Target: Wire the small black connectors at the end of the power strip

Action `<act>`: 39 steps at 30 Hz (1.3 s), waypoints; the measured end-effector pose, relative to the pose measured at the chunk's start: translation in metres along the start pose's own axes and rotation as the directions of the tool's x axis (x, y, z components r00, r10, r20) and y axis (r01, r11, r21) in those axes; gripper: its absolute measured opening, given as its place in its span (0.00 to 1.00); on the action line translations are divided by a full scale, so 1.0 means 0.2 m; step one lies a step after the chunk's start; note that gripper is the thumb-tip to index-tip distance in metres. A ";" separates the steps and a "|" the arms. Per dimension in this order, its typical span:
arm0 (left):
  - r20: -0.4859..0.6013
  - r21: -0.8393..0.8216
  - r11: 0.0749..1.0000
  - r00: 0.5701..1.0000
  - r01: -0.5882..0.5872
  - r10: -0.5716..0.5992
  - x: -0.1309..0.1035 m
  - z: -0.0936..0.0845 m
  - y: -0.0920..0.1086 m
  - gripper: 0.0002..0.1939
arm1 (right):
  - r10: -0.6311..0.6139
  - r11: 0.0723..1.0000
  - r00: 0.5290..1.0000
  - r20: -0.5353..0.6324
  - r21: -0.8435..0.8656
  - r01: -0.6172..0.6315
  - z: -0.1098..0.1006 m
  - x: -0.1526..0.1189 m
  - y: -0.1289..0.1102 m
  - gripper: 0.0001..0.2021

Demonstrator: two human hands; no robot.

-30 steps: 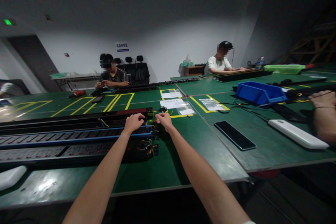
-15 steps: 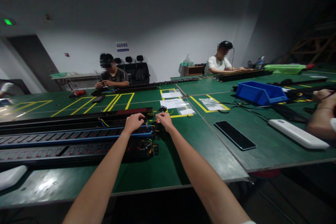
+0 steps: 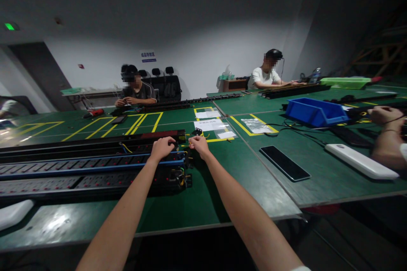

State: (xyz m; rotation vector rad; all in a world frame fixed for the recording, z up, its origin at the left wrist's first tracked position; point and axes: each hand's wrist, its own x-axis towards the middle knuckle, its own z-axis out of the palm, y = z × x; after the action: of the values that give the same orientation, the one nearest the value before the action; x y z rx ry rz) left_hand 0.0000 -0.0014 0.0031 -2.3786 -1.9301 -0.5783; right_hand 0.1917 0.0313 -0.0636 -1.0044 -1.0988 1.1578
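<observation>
Several long black strips lie side by side on the green table. One strip with blue edges has rows of dark sockets and small red parts. My left hand rests with curled fingers on the strips near their right ends; what it grips, if anything, is hidden. Just right of it, my right hand is pinched at the strip end, on something too small to make out. A small black bracket stands behind my right hand. The nearest strip has wires and a black end piece.
A phone, a white power bank and a blue bin lie to the right. Another person's hand is at the right edge. Two people sit across the table. A white object lies front left.
The other person's hand at the right edge has moved slightly left. My two hands look unmoved.
</observation>
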 end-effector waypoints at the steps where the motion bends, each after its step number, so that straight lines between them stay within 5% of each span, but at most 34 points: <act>1: 0.000 -0.001 1.000 1.000 -0.001 0.001 0.00 0.00 0.00 0.15 | 0.001 1.000 1.000 0.003 0.002 -0.001 0.00 0.00 0.00 0.06; 39: 0.007 -0.004 1.000 1.000 0.001 -0.001 0.00 0.00 0.00 0.15 | 0.004 1.000 1.000 -0.006 0.009 -0.004 0.01 0.01 0.01 0.06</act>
State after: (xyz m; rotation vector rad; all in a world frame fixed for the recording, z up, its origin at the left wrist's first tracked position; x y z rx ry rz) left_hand -0.0005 -0.0008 0.0024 -2.3860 -1.9346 -0.5746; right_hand 0.1900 0.0332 -0.0649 -1.0034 -1.0863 1.1609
